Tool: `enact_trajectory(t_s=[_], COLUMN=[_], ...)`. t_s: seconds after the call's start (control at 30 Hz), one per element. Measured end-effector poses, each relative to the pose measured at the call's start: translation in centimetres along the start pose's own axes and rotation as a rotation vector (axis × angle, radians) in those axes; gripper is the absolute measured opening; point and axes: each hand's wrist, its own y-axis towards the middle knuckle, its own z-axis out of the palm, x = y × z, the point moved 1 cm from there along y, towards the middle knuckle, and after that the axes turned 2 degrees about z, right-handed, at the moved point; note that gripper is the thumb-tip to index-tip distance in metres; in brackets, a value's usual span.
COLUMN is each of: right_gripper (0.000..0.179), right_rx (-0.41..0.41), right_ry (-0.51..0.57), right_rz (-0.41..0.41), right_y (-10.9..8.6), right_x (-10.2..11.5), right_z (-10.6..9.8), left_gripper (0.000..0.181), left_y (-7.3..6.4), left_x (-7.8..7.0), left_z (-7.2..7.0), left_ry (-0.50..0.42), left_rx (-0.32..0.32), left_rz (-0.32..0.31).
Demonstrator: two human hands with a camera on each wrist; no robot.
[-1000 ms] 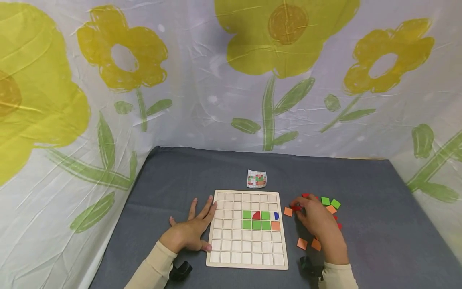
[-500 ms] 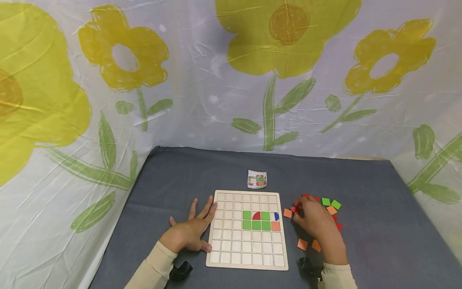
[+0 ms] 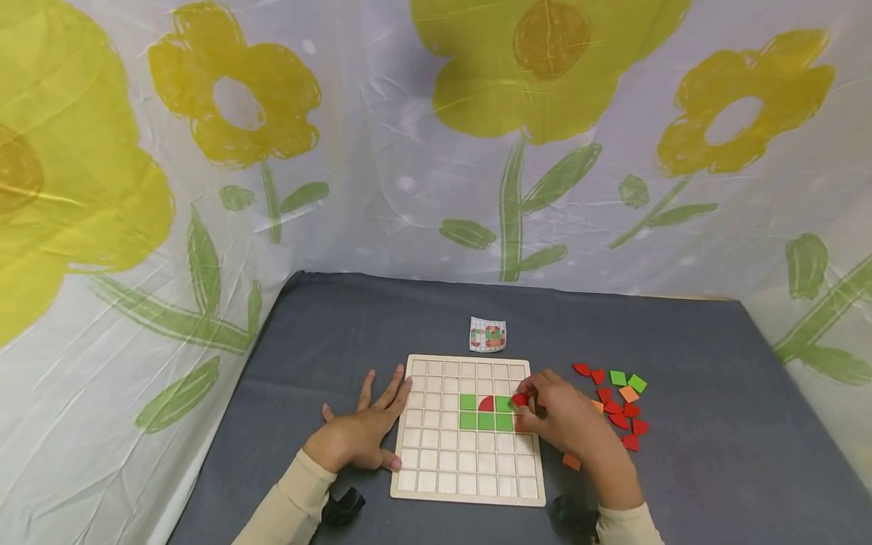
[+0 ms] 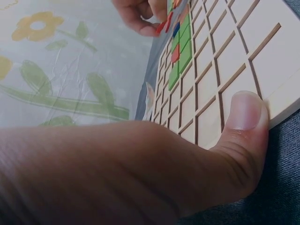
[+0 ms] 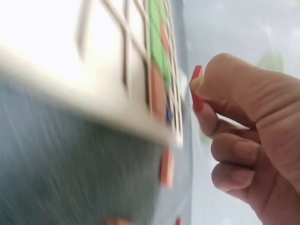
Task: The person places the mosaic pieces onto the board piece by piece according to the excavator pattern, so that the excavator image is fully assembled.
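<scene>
My right hand (image 3: 568, 416) pinches a red rounded tile (image 3: 520, 399) between thumb and fingertips, over the right part of a wooden grid board (image 3: 425, 460). In the right wrist view the red tile (image 5: 197, 89) stands on edge in the pinch, apart from the board. Green tiles (image 3: 468, 420) and a red quarter-circle tile (image 3: 487, 405) fill cells right of the middle. The right hand partly covers an orange tile (image 3: 521, 424); a blue-marked tile (image 5: 169, 115) shows in the right wrist view. My left hand (image 3: 361, 437) lies spread, touching the board's left edge, its thumb on the near-left rim.
Right of the board lie several loose red tiles (image 3: 618, 421), green tiles (image 3: 617, 377) and orange tiles (image 3: 628, 393). A small printed pattern card (image 3: 487, 334) lies beyond the board. A dark cloth (image 3: 702, 454) covers the table; a flower-printed curtain (image 3: 381, 151) hangs behind.
My right hand has picked the red tile from the loose pile and carried it left over the board's right side, uncovering more red tiles. The left hand stays put.
</scene>
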Motion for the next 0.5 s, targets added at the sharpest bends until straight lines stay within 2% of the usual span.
enact_trajectory(t_s=[0.17, 0.27, 0.5], right_gripper=[0.020, 0.019, 0.015], right_rx=[0.010, 0.021, 0.089], right_ry=[-0.033, -0.054, -0.121], right_rz=[-0.185, -0.261, -0.310], right_y=[0.0, -0.1, -0.1], right_x=[2.9, 4.2, 5.9], right_z=[1.4, 2.1, 3.3], left_gripper=[0.132, 0.132, 0.131], left_y=[0.2, 0.2, 0.0], left_x=[0.1, 0.1, 0.1], left_z=[0.0, 0.0, 0.0], left_ry=[0.007, 0.011, 0.009], left_rx=[-0.001, -0.002, -0.006], left_rz=[0.004, 0.008, 0.000])
